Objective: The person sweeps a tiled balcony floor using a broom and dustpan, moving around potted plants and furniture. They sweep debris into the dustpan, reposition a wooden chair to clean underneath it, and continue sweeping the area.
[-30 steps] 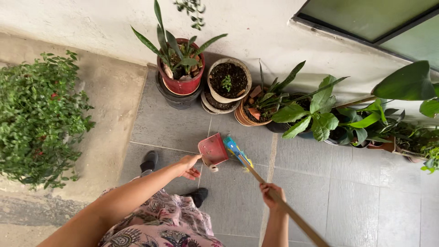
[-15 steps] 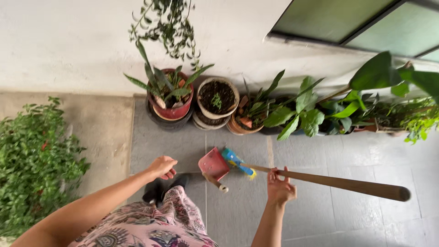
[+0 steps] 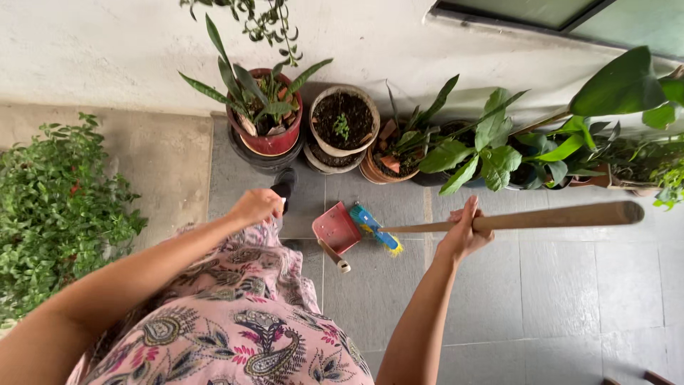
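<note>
Right fingers (image 3: pixel 470 211) partly straightened, loosely hooked over a wooden broom handle (image 3: pixel 548 217); right hand (image 3: pixel 463 239) carrying it across the palm rather than clamped tight. Handle nearly level, free end out to the right above the floor tiles (image 3: pixel 556 285). Blue broom head (image 3: pixel 373 228) with yellow bristle tips down on the tiles, touching the open side of a red dustpan (image 3: pixel 333 228). Dustpan flat on the floor, unheld, its short stick handle (image 3: pixel 335 255) pointing back toward the body. Left fingers curled in, holding nothing visible; left hand (image 3: pixel 255 207) hanging above the floor, left of the dustpan and apart from it, near a dark shoe (image 3: pixel 285 184). Step in hand, by judgement: sweeping at the dustpan mouth, with no debris distinguishable. Further strokes would call for a firmer grip and for something steadying the dustpan, or it may slide. Edges: row of pots just beyond the dustpan, red pot (image 3: pixel 267 135) with spear leaves, pale pot (image 3: pixel 343 122) of soil, terracotta pot (image 3: pixel 385 162), then broad-leaved plants (image 3: pixel 491 146) overhanging the tiles; white wall (image 3: pixel 107 50) behind. Bush (image 3: pixel 57 207) at the left, past a concrete strip. Open room mainly right and near side, over bare tiles; little clearance toward the pots. Patterned dress (image 3: pixel 235 328) hiding the floor nearest the body.
</note>
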